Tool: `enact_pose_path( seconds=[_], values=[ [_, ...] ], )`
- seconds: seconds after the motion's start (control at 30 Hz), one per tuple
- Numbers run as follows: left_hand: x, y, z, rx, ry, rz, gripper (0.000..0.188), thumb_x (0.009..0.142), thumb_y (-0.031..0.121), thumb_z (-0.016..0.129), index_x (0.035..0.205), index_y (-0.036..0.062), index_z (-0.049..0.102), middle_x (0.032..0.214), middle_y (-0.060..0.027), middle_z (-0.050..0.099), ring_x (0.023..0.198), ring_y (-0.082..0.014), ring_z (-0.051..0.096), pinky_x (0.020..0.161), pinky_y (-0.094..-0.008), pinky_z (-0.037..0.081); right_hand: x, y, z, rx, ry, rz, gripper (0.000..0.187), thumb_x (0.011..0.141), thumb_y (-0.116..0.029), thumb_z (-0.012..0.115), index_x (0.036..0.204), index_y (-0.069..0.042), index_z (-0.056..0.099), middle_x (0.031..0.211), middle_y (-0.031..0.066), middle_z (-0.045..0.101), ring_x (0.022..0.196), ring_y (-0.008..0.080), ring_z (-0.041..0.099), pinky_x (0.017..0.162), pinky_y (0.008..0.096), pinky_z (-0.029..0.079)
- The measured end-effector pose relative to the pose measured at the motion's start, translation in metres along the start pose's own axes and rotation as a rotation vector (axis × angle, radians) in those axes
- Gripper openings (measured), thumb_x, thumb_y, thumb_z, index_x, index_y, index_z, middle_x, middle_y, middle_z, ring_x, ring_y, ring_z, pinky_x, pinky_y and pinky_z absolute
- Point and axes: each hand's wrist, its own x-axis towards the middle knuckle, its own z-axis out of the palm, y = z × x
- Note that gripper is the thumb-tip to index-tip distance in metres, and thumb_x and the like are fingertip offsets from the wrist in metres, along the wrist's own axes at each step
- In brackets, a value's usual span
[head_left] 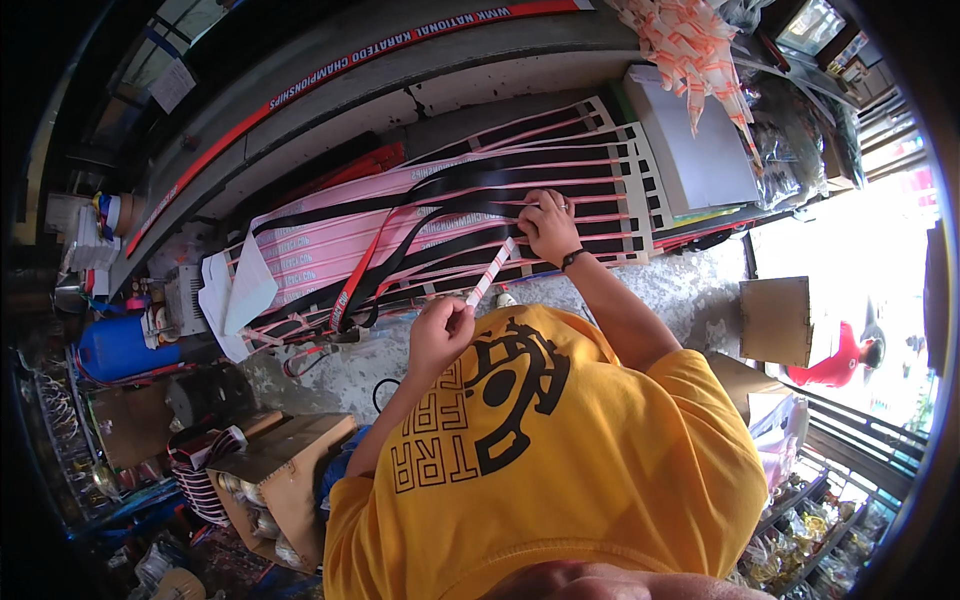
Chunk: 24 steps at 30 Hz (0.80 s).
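Observation:
My left hand (pixel 440 332) is closed, pinching the lower end of a narrow white strip with red-orange stripes (pixel 490 272). The strip slants up toward my right hand (pixel 548 228), whose fingers are bent down over a black ribbon (pixel 470 178) with the fingertips partly hidden. Under both lies a row of long black ribbons with pink-edged white backing (pixel 590 190), stretched across a bench. Pink printed sheets (pixel 335 228) cover their left part. A red-and-black printed lanyard ribbon (pixel 357 287) loops across the row and hangs over the near edge.
Bunched orange-and-white strips (pixel 690 50) hang at the upper right above a white box (pixel 690 140). A long printed red-and-black ribbon (pixel 330 75) lies along the ledge behind. Cardboard boxes (pixel 300 450) stand at the lower left, near a blue container (pixel 125 348). Another carton (pixel 775 320) is at right.

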Motion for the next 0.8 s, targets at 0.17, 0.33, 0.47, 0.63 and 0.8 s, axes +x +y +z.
enact_pose_path(
  seconds=[0.17,0.33,0.47,0.63,0.8],
  values=[
    [-0.006,0.002,-0.005,-0.056,-0.024,-0.022,0.013,0.087,0.011,0.067,0.085,0.0005,0.06,0.071,-0.006,0.056,0.054,-0.0122,0.054,0.051,-0.0261,0.041,0.003,0.002,0.0,0.073,-0.006,0.054,0.007,0.079,-0.018,0.068,0.086,-0.014,0.067,0.11,0.003,0.057,0.113,0.0273,0.05,0.097,0.0504,0.036],
    [0.003,-0.001,0.003,-0.13,0.089,-0.159,0.016,0.091,0.013,0.065,0.084,-0.0008,0.059,0.065,-0.0016,0.05,0.054,-0.0072,0.045,0.049,-0.0252,0.035,0.001,0.01,-0.015,0.388,0.044,-0.008,0.011,0.077,-0.016,0.072,0.088,-0.015,0.069,0.115,0.0054,0.058,0.115,0.0314,0.05,0.098,0.0514,0.035],
    [0.01,0.003,0.005,-0.243,0.185,-0.267,0.017,0.092,0.013,0.064,0.084,-0.001,0.059,0.063,0.0012,0.048,0.055,-0.0055,0.04,0.049,-0.0249,0.032,-0.009,0.007,-0.023,0.281,-0.159,-0.107,0.013,0.073,-0.014,0.075,0.084,-0.017,0.069,0.124,0.0054,0.055,0.122,0.0332,0.045,0.105,0.0507,0.032],
    [0.004,0.013,-0.01,-0.128,0.061,-0.199,0.014,0.091,0.01,0.063,0.083,-0.0008,0.059,0.064,-0.0005,0.05,0.055,-0.0063,0.044,0.051,-0.0249,0.034,-0.009,0.003,-0.021,0.181,-0.205,-0.044,0.019,0.069,-0.013,0.076,0.083,-0.015,0.064,0.128,0.0054,0.052,0.124,0.0332,0.044,0.108,0.0526,0.03],
    [-0.021,0.02,-0.021,-0.028,-0.067,-0.187,0.012,0.087,0.009,0.066,0.082,0.0008,0.059,0.067,-0.0063,0.055,0.058,-0.0137,0.052,0.055,-0.0281,0.041,-0.01,0.002,-0.02,0.149,-0.176,-0.08,0.02,0.069,-0.011,0.074,0.084,-0.014,0.062,0.128,0.0055,0.052,0.124,0.0331,0.044,0.108,0.0525,0.03]
  ],
)
